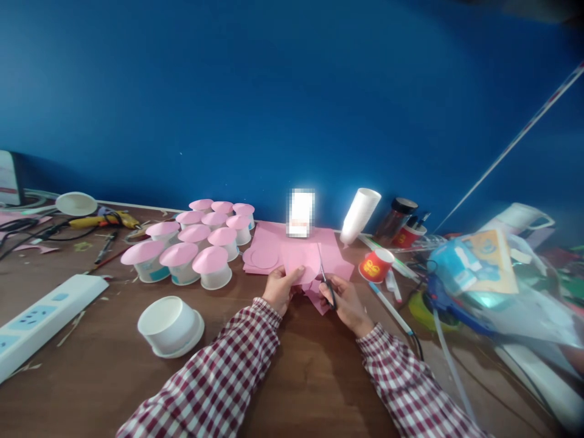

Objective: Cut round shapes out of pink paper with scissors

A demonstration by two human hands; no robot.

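Observation:
My left hand (281, 289) pinches a piece of pink paper (305, 264) with a rounded edge. In my right hand (347, 303) is a pair of scissors (329, 291) with dark handles, its blades pointing away from me along the right edge of that paper. A pink offcut (316, 297) hangs below, between the two hands. Behind them lie pink sheets (329, 238), with a cut pink circle (264, 258) on their left part. Several white paper cups topped with pink paper cones (212, 260) stand in rows to the left of my left hand.
A white bowl-like cup (171, 325) sits at front left, near a power strip (50, 316). A glue gun (107, 219) lies behind. At right are a leaning stack of white cups (360, 214), a red cup (376, 265), a pen (390, 308) and plastic bags (483, 267). A bright phone screen (300, 213) stands against the wall.

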